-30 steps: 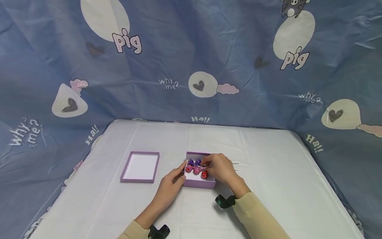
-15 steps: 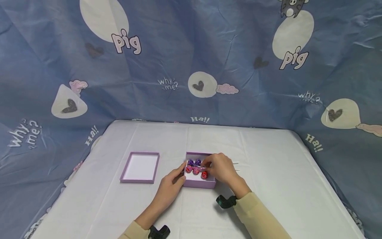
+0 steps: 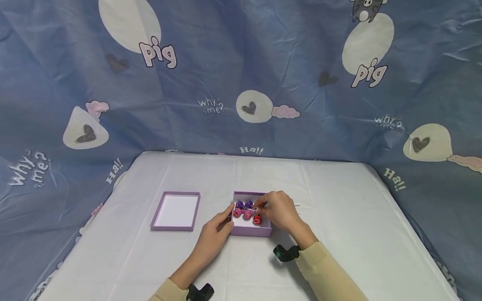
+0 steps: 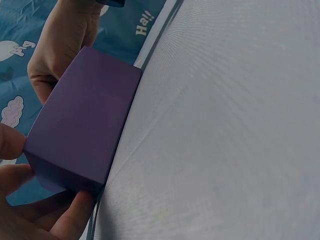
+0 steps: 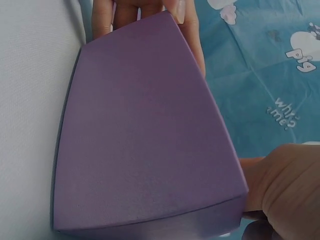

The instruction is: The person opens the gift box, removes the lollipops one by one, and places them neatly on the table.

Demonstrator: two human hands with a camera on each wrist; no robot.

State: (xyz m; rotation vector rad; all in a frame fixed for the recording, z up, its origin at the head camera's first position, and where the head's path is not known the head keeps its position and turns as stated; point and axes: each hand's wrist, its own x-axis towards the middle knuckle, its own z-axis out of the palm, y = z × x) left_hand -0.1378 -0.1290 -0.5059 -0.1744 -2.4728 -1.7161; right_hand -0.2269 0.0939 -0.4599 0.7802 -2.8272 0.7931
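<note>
A purple box (image 3: pixel 251 231) with a white inside stands uncovered on the table. Several wrapped lollipops lie in it: purple ones (image 3: pixel 239 205) at the back, pink ones (image 3: pixel 247 215) in front of them, and a red one (image 3: pixel 257 220) nearest the front wall. My left hand (image 3: pixel 212 238) rests against the box's left end; its fingers (image 4: pixel 75 215) touch that wall, with the thumb at the near corner. Reaching in over the right side, my right hand (image 3: pixel 280 213) pinches a lollipop near the pink ones. White sticks (image 3: pixel 297 205) show beyond that hand, which hides part of the box.
To the left of the box lies its shallow purple lid (image 3: pixel 177 211), white inside face up. A white cloth (image 3: pixel 339 234) covers the table. Behind hangs a blue printed curtain (image 3: pixel 211 138). Both wrists wear black cameras.
Both hands hold nearly the same places. My right hand's fingertips shift slightly among the lollipops; the whole head view drifts a little.
</note>
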